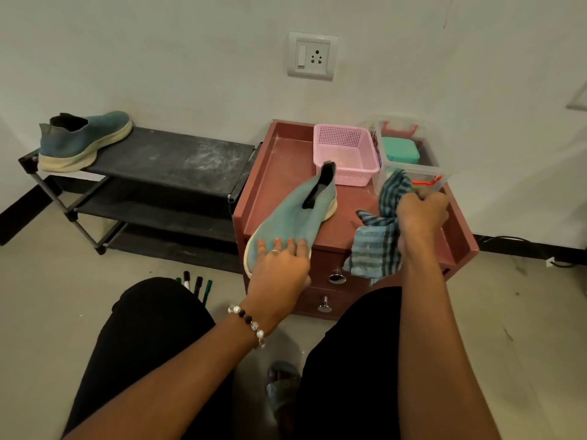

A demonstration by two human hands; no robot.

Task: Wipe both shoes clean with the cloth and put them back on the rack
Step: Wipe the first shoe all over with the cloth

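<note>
A pink basket (346, 154) and a clear plastic box (409, 150) sit along the back edge of the reddish drawer cabinet (286, 173); markers (195, 285) lie on the floor (41, 296).

One teal knit shoe (292, 217) with a cream sole lies on the reddish drawer unit (457, 246), toe toward the viewer and overhanging its front edge. A second, darker teal shoe (84, 141) stands upright at the left end of the black rack's (178, 160) top shelf. A blue-checked cloth (378, 236) hangs crumpled over the unit's front right.
</note>
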